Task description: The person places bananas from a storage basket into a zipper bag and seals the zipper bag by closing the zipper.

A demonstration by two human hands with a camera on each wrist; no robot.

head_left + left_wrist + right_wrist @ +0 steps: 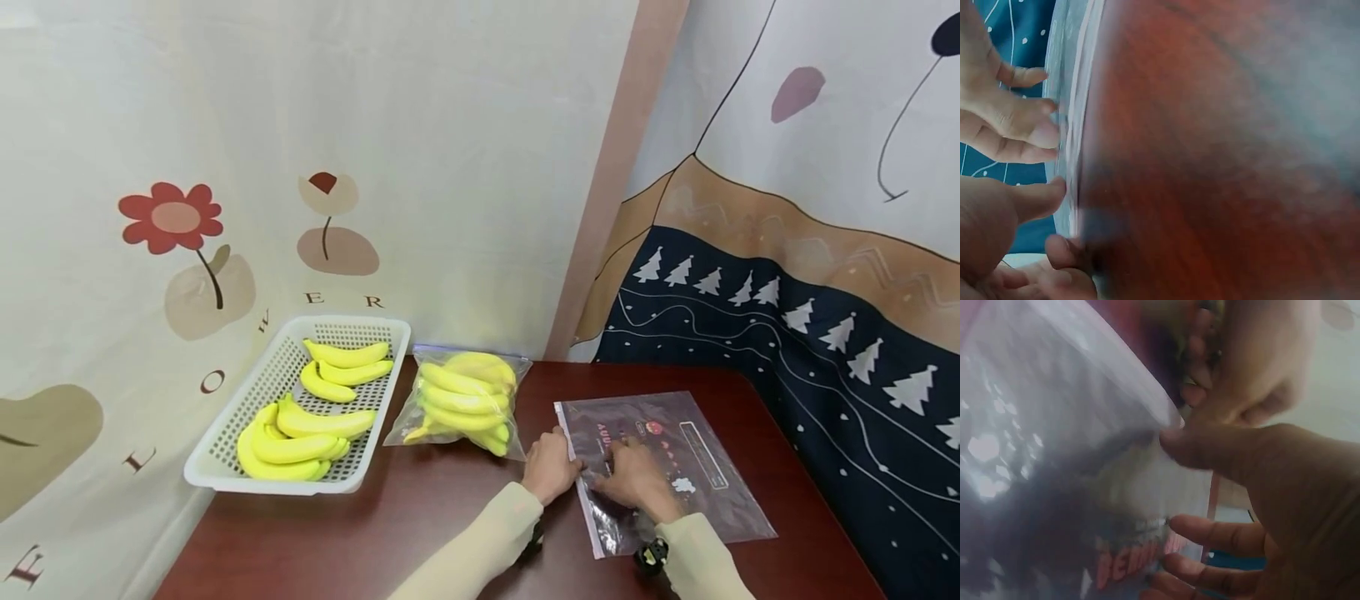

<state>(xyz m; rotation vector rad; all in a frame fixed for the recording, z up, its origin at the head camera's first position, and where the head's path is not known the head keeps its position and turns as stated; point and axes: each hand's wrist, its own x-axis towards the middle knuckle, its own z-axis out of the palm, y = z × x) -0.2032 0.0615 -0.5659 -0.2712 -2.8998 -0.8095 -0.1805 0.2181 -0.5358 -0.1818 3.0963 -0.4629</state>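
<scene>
A flat, clear zip bag (pixel 720 500) with red print lies on the right of the table, its zip strip (pixel 592 525) running along the left side. My left hand (pixel 551 467) pinches that strip near its middle, thumb on top and fingers curled at the edge, as the left wrist view shows. Just to the right, my right hand (pixel 637 479) rests on the bag, thumb and fingers spread over the film. In the right wrist view the right thumb (pixel 1191 447) reaches the strip close beside the left hand (pixel 1260 369).
A second zip bag (pixel 401 429), filled with bananas (pixel 465 402), stands left of my hands. Farther left, a white perforated basket (pixel 197 475) holds several more bananas (pixel 300 448). Printed curtains (pixel 465 167) hang behind and to the right of the dark red table (pixel 420 517).
</scene>
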